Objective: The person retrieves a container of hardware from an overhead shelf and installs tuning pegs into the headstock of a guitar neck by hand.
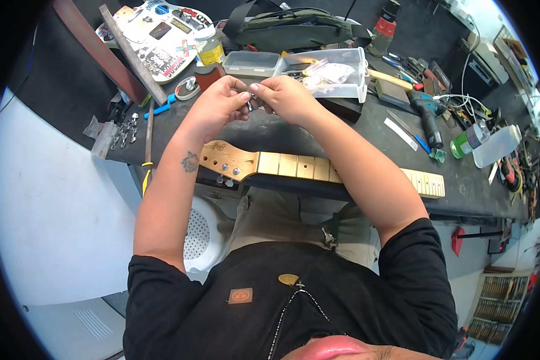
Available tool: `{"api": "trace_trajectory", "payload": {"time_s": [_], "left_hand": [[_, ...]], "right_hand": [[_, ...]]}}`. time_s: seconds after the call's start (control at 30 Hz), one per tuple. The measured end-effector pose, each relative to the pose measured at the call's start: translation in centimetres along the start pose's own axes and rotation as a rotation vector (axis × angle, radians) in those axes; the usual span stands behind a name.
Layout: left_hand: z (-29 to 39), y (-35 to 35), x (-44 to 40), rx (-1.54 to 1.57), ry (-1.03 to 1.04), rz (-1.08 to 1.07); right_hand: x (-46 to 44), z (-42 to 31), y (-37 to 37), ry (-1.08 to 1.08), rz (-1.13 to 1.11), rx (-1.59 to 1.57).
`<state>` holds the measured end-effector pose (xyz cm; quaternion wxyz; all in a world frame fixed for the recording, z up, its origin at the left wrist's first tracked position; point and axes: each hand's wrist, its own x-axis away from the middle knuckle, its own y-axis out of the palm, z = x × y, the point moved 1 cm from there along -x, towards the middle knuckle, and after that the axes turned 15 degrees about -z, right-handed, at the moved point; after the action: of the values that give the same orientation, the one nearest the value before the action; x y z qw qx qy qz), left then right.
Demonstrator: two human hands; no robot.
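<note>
My left hand (pixel 222 103) and my right hand (pixel 282 99) meet above the bench, fingertips pinched together. Between them is a small shiny metal part, partly covered by the fingers; it looks like a guitar tuning peg (pixel 250 105). Below my hands a maple guitar neck (pixel 288 165) lies across the bench's front edge, its headstock (pixel 228 161) to the left under my left forearm. Two round metal bushings show in the headstock, with tuner buttons (pixel 225 180) below its edge; other peg holes are bare. More metal tuners (pixel 126 131) lie at the bench's left side.
Behind my hands stand a clear plastic box (pixel 330 90) with small bags and parts, a jar (pixel 209 47) and a green bag (pixel 297 30). A sticker-covered guitar body (pixel 156 45) lies back left. At right are a cordless drill (pixel 427 120), a ruler (pixel 401 134) and bottles (pixel 471 139).
</note>
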<state>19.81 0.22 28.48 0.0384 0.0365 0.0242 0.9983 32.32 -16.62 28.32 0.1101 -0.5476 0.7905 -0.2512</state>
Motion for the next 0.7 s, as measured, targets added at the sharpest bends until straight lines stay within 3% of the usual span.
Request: {"api": "trace_trajectory", "payload": {"time_s": [0.07, 0.2, 0.3, 0.4, 0.43, 0.53, 0.57, 0.67, 0.7], "left_hand": [[-0.4, -0.2, 0.0, -0.028, -0.028, 0.029], [-0.2, -0.8, 0.4, 0.147, -0.059, -0.030], [0.0, -1.2, 0.5, 0.201, -0.050, -0.051], [-0.2, -0.9, 0.6, 0.131, -0.003, 0.017], [-0.2, -0.4, 0.5, 0.092, 0.016, 0.048], [-0.2, -0.2, 0.3, -0.068, 0.047, 0.080], [-0.3, -0.1, 0.3, -0.128, 0.049, 0.078], [-0.2, 0.0, 0.2, -0.123, 0.041, 0.128], [-0.2, -0.1, 0.3, -0.037, 0.026, 0.108]], "right_hand": [[0.2, -0.1, 0.2, -0.019, 0.031, 0.071], [0.2, 0.7, 0.8, -0.284, 0.149, 0.129], [0.3, 0.5, 0.6, -0.344, 0.107, -0.069], [-0.4, 0.9, 0.1, -0.518, 0.201, -0.142], [-0.7, 1.3, 0.2, -0.344, 0.216, -0.267], [0.0, 0.0, 0.2, -0.031, -0.007, -0.148], [-0.1, 0.2, 0.3, -0.035, -0.051, -0.123], [0.1, 0.2, 1.1, -0.220, 0.205, 0.061], [0.3, 0.0, 1.1, -0.225, 0.200, 0.074]]}}
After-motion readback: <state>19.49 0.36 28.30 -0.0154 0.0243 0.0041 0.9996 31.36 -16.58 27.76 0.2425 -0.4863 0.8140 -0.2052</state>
